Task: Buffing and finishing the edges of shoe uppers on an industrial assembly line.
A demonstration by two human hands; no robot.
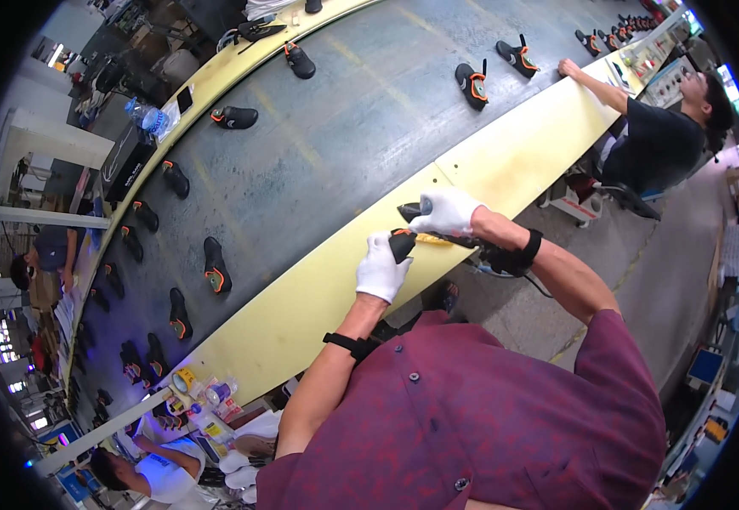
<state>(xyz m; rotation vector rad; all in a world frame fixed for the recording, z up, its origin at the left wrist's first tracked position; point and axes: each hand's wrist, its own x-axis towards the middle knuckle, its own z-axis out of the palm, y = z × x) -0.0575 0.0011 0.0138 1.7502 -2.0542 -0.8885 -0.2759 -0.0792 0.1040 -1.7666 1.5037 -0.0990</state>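
Where the left hand (381,269) grips it, the black shoe (403,246) is partly hidden.

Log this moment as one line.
left grip: holding black shoe; right grip: at dark pointed piece; beneath: yellow ledge; beyond: shoes on grey belt

The long bench (318,183) has a dark grey middle between yellow borders (522,144). Black shoes (213,257) with orange trim lie spread across the grey. A yellow tape roll (184,371) lies among small packages (219,393) near one end.
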